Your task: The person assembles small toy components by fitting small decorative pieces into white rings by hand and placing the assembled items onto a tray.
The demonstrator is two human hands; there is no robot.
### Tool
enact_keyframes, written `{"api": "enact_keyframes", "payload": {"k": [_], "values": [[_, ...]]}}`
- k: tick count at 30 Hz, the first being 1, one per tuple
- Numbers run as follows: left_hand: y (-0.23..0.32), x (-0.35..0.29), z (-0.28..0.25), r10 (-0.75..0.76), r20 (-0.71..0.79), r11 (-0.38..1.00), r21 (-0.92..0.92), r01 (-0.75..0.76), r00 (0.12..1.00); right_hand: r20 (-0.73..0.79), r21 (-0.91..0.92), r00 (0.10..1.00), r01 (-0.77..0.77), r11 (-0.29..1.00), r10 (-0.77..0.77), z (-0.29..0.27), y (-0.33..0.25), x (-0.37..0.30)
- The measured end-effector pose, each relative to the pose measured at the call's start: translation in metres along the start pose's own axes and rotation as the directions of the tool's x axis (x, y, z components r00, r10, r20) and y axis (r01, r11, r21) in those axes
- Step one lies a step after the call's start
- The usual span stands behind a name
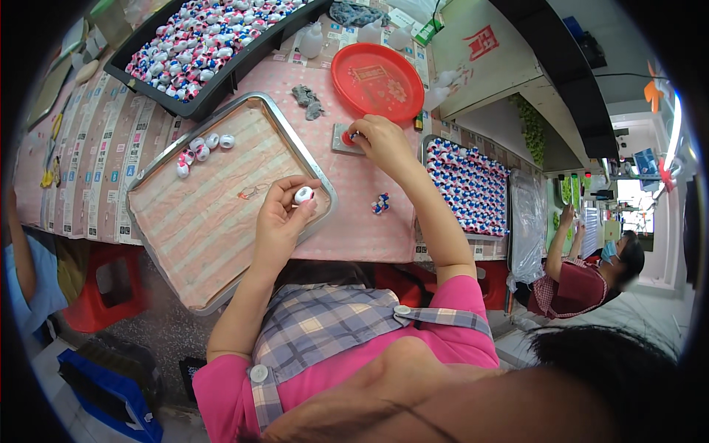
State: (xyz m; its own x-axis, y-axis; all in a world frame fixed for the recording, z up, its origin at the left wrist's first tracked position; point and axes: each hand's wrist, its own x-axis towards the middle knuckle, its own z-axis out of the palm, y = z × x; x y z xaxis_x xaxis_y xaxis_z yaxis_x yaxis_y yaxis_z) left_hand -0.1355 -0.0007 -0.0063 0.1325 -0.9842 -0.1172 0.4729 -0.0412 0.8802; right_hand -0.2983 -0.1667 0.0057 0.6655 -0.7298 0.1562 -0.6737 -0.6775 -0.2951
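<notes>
- One small white-and-pink piece (303,195) is pinched between the thumb and fingertips of the left hand (283,213), with its dark-centred end turned toward the camera
- By the fingertips of the right hand (384,144) a small red object (347,138) is gripped; its full shape is hidden by the fingers
- The red object is held at a flat grey block (339,142); whether the two are touching cannot be told
- The left fingers are curled inward, the thumb being set against the near side of the piece, and the hand is raised over the right side of a cloth-lined metal tray (199,236)
- The right hand is turned with its back upward and its fingers pointed to the left, the wrist slightly bent
- The left forearm is angled up and slightly rightward across the near part of the tray, while the right forearm is slanted up and leftward, reached farther forward
- On the pink cloth between the forearms, a small blue, white and red cluster (380,204) is left lying
- In the tray's far left part, a few similar white-and-pink pieces (182,170) are grouped
- Beyond the hands, a red round plate (378,77) and a black bin (196,108) of many coloured pieces are placed; to the right, a second tray is filled with rows of blue, white and red pieces (465,188)
</notes>
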Motion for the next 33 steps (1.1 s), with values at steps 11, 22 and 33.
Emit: {"api": "enact_keyframes", "payload": {"k": [11,22,33], "values": [[-0.004,0.001,0.005,0.007,-0.062,1.0,-0.021,-0.008,0.998,0.103,0.692,0.994,-0.087,0.717,0.022,-0.025,-0.023,-0.02],[-0.008,0.001,0.01,0.045,-0.013,0.98,0.195,-0.041,0.999,0.108,0.657,0.976,0.071,0.751,-0.188,-0.024,-0.054,-0.038],[-0.009,-0.011,0.013,0.065,-0.013,0.966,0.252,-0.06,0.998,0.194,0.852,0.965,-0.075,0.519,-0.179,-0.015,-0.051,-0.053]]}}
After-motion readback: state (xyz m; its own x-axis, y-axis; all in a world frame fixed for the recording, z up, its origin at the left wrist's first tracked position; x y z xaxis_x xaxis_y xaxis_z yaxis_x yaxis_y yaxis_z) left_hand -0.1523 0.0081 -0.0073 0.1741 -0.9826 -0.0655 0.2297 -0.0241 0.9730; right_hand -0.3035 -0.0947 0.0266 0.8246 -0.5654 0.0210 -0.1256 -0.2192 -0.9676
